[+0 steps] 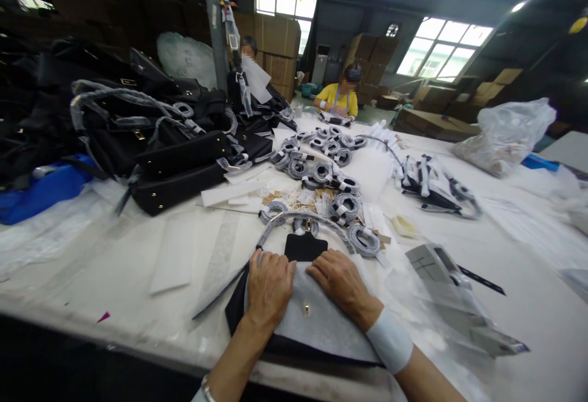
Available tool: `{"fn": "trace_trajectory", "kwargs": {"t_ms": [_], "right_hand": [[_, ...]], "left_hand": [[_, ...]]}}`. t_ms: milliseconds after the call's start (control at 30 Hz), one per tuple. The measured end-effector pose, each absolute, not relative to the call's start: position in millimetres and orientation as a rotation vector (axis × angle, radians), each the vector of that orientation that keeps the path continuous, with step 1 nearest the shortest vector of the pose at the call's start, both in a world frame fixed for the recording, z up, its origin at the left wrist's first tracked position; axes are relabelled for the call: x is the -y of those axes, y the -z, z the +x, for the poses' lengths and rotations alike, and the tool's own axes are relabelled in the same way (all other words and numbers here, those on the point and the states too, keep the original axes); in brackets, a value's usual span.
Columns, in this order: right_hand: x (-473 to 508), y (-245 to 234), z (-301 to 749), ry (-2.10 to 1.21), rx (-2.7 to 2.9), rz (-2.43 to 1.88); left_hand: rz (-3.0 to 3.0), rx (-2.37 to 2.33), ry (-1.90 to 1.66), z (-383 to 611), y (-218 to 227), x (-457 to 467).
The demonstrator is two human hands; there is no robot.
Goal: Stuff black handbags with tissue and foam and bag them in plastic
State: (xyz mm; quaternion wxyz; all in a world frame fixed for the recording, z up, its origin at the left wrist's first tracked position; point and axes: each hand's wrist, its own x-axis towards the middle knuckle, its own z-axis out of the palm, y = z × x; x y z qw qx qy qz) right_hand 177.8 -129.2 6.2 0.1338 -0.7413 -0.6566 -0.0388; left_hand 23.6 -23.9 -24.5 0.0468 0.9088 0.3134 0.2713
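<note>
Bag (pixel 312 334) at the near table edge, between both hands. Black, smooth body; front covered by a thin, matte, greyish-white sheet (pixel 328 319) with a small gold clasp (pixel 307 309) showing mid-panel. Black tab (pixel 305 247), flat, sticks up behind the top edge, gold metal fitting (pixel 309 225) above it. Handle (pixel 287 215) is a tall arch in crinkly clear wrap.

Left hand (pixel 271 285): fingers bent, close together, over the bag's top edge, thumb toward the middle. Right hand (pixel 342 279): fingers curved, slightly spread, on the top edge just right of the tab. Both touch the bag; can't tell if either pinches it or only presses. Pale cuff (pixel 390 339) on the right wrist, shiny metal band (pixel 206 388) on the left.

Beyond the handle: ring-shaped coils (pixel 321 172), grey, wrapped, some with white bands. Right: angular grey device (pixel 436 267), hard-looking, dark strokes on its top. Farther right: puffy, wrinkled clear plastic sack (pixel 509 129).

Left: heap of black bags (pixel 179 163), smooth, boxy, small gold studs; blue crumpled sheet (pixel 50 187) beside it. Table (pixel 124 261) is white, flat. Across it, a person in a yellow top (pixel 353 103).
</note>
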Motion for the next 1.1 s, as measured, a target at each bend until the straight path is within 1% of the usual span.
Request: {"fn": "trace_trajectory", "kwargs": {"t_ms": [133,533,600,700,733,800,933,1100], "right_hand": [[132.5,-17.6,171.8,-0.077,1.937,-2.216],[134.7,-19.7,167.1,-0.063,1.926,-2.306],[134.4,-20.2,166.3,-0.069,1.909,-2.333],[133.2,-18.2,166.6,-0.058,1.895,-2.373],[132.6,-17.3,167.2,-0.062,1.897,-2.38],[130.8,-15.9,169.4,-0.098,1.896,-2.383],[127.0,-14.5,174.4,-0.174,1.843,-2.382],[124.0,-7.8,177.5,-0.249,1.748,-2.46]], "left_hand": [[2.754,-0.996,-0.818,21.7,23.8,22.6],[2.747,-1.047,-0.827,17.9,24.0,23.0],[2.765,-0.964,-0.924,16.7,24.2,22.6],[2.843,-0.622,-0.995,16.5,26.7,21.6],[2.86,-0.526,-0.973,17.1,28.2,21.3],[2.867,-0.486,-0.873,19.2,31.5,21.0],[2.866,-0.715,-0.682,24.1,34.3,21.6],[2.924,-0.762,-0.635,27.6,29.3,22.1]]}}
